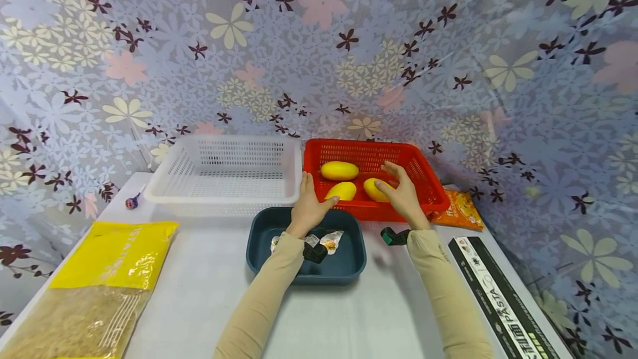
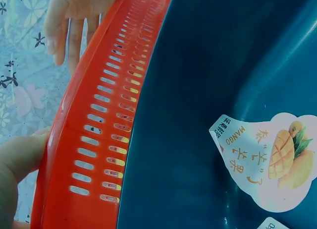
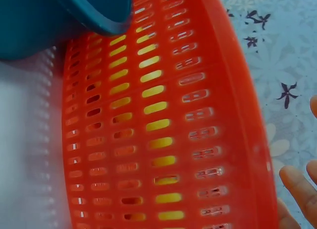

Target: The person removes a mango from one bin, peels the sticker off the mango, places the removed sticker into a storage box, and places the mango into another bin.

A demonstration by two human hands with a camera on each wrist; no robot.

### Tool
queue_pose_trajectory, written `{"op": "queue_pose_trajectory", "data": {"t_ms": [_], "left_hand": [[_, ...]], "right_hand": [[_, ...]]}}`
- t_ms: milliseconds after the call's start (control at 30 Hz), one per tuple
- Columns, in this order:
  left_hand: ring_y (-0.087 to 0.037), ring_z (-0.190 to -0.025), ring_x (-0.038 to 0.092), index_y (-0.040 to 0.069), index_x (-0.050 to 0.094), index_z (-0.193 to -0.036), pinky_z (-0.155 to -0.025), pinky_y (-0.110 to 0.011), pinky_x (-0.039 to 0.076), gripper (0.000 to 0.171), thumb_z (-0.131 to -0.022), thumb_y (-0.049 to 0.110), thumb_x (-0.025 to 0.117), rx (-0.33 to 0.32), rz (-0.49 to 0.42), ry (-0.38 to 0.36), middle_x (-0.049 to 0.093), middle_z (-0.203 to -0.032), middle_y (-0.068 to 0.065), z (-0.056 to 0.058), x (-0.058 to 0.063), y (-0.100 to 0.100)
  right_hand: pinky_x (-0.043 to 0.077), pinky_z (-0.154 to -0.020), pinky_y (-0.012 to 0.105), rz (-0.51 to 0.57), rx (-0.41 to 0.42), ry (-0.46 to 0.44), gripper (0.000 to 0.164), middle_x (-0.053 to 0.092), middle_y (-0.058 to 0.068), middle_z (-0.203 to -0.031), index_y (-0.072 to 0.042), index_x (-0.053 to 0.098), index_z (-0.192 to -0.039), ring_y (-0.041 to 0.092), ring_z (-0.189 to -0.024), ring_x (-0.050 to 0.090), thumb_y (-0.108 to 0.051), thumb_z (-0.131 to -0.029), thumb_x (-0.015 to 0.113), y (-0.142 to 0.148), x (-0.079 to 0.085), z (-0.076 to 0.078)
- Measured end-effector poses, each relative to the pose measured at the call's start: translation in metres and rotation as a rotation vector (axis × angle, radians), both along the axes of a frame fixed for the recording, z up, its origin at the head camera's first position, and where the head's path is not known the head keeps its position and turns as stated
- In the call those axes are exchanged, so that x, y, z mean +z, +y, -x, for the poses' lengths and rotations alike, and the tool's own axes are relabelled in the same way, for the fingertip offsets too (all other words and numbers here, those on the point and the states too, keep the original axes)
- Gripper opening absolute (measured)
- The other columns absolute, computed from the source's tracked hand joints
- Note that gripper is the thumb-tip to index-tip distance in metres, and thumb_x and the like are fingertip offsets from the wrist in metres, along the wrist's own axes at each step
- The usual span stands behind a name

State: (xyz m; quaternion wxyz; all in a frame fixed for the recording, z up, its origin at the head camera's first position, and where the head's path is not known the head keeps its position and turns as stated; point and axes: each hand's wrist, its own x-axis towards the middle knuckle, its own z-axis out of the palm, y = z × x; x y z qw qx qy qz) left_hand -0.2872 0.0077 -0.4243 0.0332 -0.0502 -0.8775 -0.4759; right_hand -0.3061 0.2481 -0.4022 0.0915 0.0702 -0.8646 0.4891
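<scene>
Three yellow mango-like fruits, one at the back (image 1: 339,170), one at front left (image 1: 341,190) and one at front right (image 1: 375,189), lie in a red slotted basket (image 1: 319,151). My left hand (image 1: 310,210) is at the basket's front left corner, fingers extended and thumb apart. Over the front right fruit reaches my right hand (image 1: 402,194), fingers spread; whether it touches that fruit cannot be told. Both wrist views show the basket's slotted wall, with yellow showing through. Under my left wrist stands a dark teal basin (image 1: 306,279) holding several small packets, one mango-printed (image 2: 285,162).
Left of the red basket is a white slotted basket (image 1: 224,199). A large yellow-topped bag (image 1: 94,287) lies at left, beside a small lollipop (image 1: 132,202). At right are an orange snack packet (image 1: 461,209) and a long black pasta box (image 1: 503,298). Floral cloth (image 1: 319,71) hangs behind.
</scene>
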Motion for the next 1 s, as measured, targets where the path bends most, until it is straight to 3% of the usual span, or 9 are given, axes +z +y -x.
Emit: {"op": "queue_pose_trajectory", "data": {"t_ms": [167, 333, 600, 800, 900, 1000], "left_hand": [[-0.039, -0.133, 0.046, 0.002, 0.012, -0.155, -0.099, -0.055, 0.047, 0.094, -0.088, 0.042, 0.066, 0.001, 0.025, 0.005, 0.006, -0.164, -0.012, 0.001, 0.0, -0.003], [-0.038, -0.137, 0.042, 0.002, 0.012, -0.155, -0.102, -0.056, 0.044, 0.094, -0.088, 0.041, 0.066, -0.004, 0.028, -0.006, 0.005, -0.164, -0.012, 0.006, 0.001, -0.006], [-0.036, -0.148, 0.022, -0.003, 0.011, -0.153, -0.116, -0.052, 0.029, 0.092, -0.09, 0.037, 0.065, -0.067, 0.045, -0.03, 0.002, -0.163, -0.017, 0.015, 0.006, -0.015], [-0.037, -0.149, 0.017, -0.009, 0.014, -0.151, -0.119, -0.05, 0.023, 0.086, -0.092, 0.032, 0.062, -0.152, 0.093, -0.052, 0.007, -0.162, -0.023, 0.005, 0.019, -0.024], [-0.037, -0.146, 0.026, -0.008, 0.019, -0.15, -0.118, -0.049, 0.027, 0.081, -0.093, 0.03, 0.062, -0.167, 0.121, -0.051, 0.019, -0.159, -0.023, -0.004, 0.028, -0.029], [-0.035, -0.131, 0.049, -0.004, 0.028, -0.15, -0.11, -0.05, 0.039, 0.075, -0.093, 0.032, 0.062, -0.165, 0.16, -0.028, 0.041, -0.149, -0.022, -0.017, 0.038, -0.037]], "right_hand": [[0.029, -0.115, 0.053, 0.042, -0.02, 0.041, 0.063, 0.042, 0.013, -0.15, -0.01, 0.032, -0.148, 0.032, -0.142, 0.033, -0.024, -0.095, 0.062, 0.003, -0.003, -0.014], [0.034, -0.112, 0.055, 0.058, -0.046, 0.07, 0.064, 0.042, 0.014, -0.15, -0.01, 0.032, -0.149, 0.038, -0.137, 0.039, -0.028, -0.095, 0.062, 0.008, -0.008, -0.033], [0.033, -0.112, 0.055, -0.081, -0.032, 0.133, 0.061, 0.043, 0.015, -0.147, -0.008, 0.038, -0.144, 0.034, -0.136, 0.038, -0.024, -0.092, 0.065, 0.01, -0.01, -0.057], [0.034, -0.108, 0.06, -0.208, -0.025, 0.125, 0.063, 0.04, 0.017, -0.15, -0.005, 0.039, -0.144, 0.039, -0.132, 0.037, -0.028, -0.091, 0.066, 0.011, -0.004, -0.074], [0.03, -0.108, 0.063, -0.284, -0.031, 0.103, 0.067, 0.039, 0.019, -0.15, -0.006, 0.038, -0.146, 0.041, -0.133, 0.035, -0.034, -0.091, 0.065, 0.012, -0.002, -0.081], [0.026, -0.11, 0.066, -0.368, -0.029, 0.11, 0.069, 0.041, 0.021, -0.149, -0.005, 0.039, -0.146, 0.043, -0.136, 0.034, -0.037, -0.091, 0.065, 0.012, 0.0, -0.088]]}}
